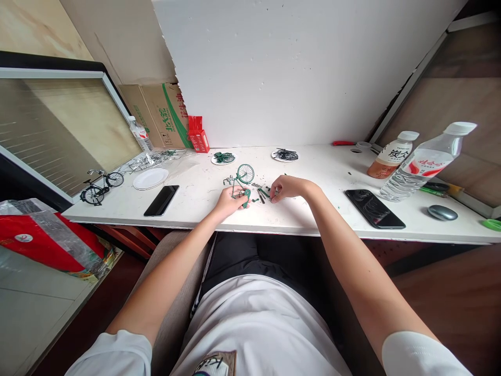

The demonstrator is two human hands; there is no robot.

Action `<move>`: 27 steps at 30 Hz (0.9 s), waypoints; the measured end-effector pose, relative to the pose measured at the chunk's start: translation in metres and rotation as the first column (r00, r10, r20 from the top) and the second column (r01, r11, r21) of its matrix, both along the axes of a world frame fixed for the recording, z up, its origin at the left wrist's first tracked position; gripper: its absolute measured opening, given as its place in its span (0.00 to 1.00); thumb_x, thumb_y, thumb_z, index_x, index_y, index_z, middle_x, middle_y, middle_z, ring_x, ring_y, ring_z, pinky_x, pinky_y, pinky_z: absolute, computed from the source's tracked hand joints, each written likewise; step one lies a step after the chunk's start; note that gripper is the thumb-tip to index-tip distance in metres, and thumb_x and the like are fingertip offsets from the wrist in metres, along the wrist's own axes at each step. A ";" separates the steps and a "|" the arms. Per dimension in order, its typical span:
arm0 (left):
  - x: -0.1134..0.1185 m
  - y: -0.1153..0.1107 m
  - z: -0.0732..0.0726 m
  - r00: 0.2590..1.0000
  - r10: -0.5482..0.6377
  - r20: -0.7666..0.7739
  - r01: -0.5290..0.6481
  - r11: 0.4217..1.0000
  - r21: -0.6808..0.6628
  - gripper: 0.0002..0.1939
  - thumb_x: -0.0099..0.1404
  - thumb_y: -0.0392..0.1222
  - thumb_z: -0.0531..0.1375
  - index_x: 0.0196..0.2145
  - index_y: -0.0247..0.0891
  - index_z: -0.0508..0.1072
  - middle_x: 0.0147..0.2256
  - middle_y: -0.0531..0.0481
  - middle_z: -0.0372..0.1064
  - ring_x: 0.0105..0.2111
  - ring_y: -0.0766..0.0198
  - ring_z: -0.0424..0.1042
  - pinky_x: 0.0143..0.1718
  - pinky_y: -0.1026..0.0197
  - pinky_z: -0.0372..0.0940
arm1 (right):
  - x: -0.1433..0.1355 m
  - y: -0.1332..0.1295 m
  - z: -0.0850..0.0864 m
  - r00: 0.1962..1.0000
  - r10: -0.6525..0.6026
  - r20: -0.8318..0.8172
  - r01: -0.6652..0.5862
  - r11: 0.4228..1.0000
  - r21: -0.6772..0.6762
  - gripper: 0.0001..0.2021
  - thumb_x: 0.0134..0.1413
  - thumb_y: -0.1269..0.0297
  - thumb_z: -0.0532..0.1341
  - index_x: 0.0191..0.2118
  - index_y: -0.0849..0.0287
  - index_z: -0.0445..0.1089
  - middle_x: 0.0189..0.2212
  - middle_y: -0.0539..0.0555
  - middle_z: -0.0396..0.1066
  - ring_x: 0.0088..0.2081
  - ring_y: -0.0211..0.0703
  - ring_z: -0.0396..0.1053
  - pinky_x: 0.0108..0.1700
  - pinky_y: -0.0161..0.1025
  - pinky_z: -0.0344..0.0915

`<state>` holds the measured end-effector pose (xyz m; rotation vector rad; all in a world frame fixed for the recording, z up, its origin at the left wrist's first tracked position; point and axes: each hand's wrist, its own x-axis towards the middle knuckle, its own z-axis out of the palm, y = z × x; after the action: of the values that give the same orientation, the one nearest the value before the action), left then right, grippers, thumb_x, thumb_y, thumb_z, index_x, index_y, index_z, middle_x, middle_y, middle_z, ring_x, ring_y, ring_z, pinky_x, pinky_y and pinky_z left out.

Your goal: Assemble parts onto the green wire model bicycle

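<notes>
My left hand (230, 203) is closed around a green model bicycle (245, 174) near the front of the white table. Its spoked wheel and handlebar stick up above my fingers, and a green part shows by my thumb; the rest is covered by the hand. To the right, my right hand (287, 189) reaches down to the tabletop with fingertips pinched together. Beside those fingertips lie several small dark green parts (263, 193), loose on the table. Whatever the right fingers hold is too small to make out.
Farther back stand a plate of green parts (223, 157) and a plate of black parts (285, 155). A black model bicycle (102, 187), a white plate (151, 178) and a phone (162, 200) lie left. Right are another phone (374, 209), a mouse (442, 212) and a water bottle (426, 162).
</notes>
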<state>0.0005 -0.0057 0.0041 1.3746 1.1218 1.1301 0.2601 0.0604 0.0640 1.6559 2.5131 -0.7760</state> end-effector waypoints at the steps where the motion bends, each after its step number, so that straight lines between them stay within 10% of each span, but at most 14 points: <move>1: 0.000 0.000 0.001 1.000 0.001 0.001 -0.001 1.000 -0.001 0.15 0.61 0.39 0.71 0.44 0.34 0.76 0.34 0.47 0.79 0.28 0.65 0.79 0.30 0.65 0.67 | 0.000 0.000 0.000 1.000 0.000 0.005 0.000 1.000 -0.003 0.17 0.45 0.51 0.76 0.42 0.49 0.85 0.45 0.55 0.81 0.40 0.49 0.76 0.36 0.39 0.65; 27: 0.000 0.002 -0.001 1.000 -0.004 0.003 0.004 1.000 0.005 0.15 0.62 0.47 0.71 0.40 0.36 0.75 0.35 0.46 0.79 0.30 0.64 0.79 0.31 0.64 0.68 | -0.008 -0.016 0.017 0.999 -0.039 -0.001 0.039 0.995 0.092 0.17 0.57 0.45 0.71 0.40 0.55 0.84 0.39 0.56 0.80 0.34 0.43 0.71 0.34 0.39 0.60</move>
<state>0.0004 -0.0037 0.0027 1.3772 1.1146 1.1328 0.2519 0.0445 0.0810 1.7370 2.5608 -0.6717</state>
